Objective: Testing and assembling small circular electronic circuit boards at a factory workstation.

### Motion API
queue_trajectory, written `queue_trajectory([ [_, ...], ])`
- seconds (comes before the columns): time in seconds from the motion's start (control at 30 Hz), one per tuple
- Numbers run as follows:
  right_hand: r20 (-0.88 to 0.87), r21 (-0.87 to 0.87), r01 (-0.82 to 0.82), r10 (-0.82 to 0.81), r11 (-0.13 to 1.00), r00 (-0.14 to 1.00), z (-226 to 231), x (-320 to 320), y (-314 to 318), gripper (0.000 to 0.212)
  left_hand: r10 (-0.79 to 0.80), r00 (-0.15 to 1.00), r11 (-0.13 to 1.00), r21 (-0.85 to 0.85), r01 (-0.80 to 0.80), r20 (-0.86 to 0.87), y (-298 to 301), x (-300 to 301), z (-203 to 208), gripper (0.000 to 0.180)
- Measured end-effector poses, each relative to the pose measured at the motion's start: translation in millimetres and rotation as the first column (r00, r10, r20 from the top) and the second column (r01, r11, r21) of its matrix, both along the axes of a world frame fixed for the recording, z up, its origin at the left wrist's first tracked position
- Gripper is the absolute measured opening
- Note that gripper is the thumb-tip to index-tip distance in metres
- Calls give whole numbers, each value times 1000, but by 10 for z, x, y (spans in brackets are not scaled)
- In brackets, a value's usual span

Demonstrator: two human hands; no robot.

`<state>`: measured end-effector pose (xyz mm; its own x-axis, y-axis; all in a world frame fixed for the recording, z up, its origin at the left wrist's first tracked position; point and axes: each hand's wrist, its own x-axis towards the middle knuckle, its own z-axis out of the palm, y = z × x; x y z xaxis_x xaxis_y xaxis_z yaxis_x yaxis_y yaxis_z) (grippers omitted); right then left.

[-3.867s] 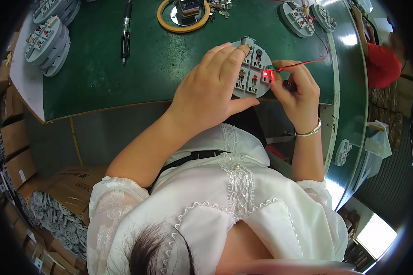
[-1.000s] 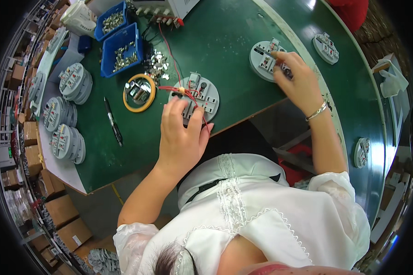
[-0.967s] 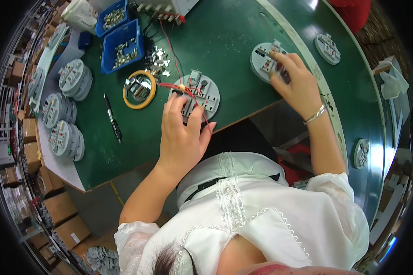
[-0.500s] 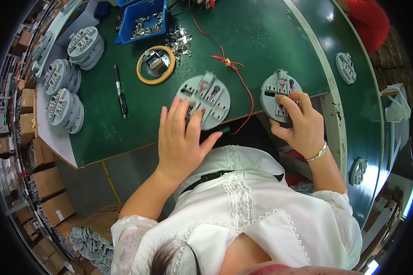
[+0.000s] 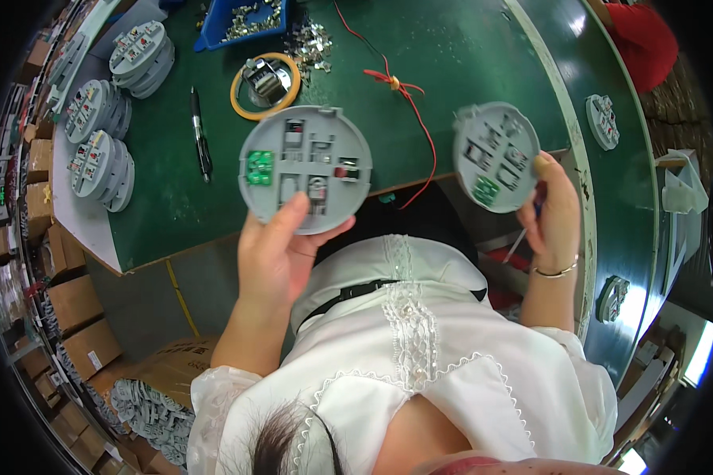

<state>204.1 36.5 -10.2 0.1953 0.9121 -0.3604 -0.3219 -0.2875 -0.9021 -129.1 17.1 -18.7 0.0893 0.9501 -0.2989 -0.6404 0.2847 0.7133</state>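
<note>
The left hand (image 5: pixel 273 253) grips a round grey plastic disc with green and red inserts (image 5: pixel 305 169) over the green tabletop (image 5: pixel 451 71); at three o'clock, the right hand (image 5: pixel 553 214) clasps a second grey round disc (image 5: pixel 496 156).

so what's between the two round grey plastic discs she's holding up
In the head view, a thin red wire on the green table runs between left disc and right disc.

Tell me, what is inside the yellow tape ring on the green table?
Inside the yellow tape ring sits a small grey metal part, with green table showing around it. What the part is cannot be told, and anything under it is covered.
</note>
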Motion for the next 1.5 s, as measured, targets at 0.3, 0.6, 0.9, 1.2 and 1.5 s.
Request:
queue_trajectory([
  [0.3,-9,190,-42,45,981,999,-49,-683,-194,31,-50,999,998,40,49,21,-192,392,-195,49],
  [0.6,35,262,-118,112,958,993,-4,-606,-173,30,27,999,992,121,-21,-43,-187,363,-178,50],
  [0.9,845,522,-395,-397,756,357,-362,-175,278,27,591,-25,738,527,422,-806,82,-263,-401,57],
  [1.2,914,395,-548,-258,737,313,-711,-490,-157,33,470,-149,759,313,571,-870,37,-138,-433,77],
  [1.5,812,-81,-820,514,567,275,-1419,-899,-140,24,449,95,667,403,627,-889,18,-362,-517,87],
])
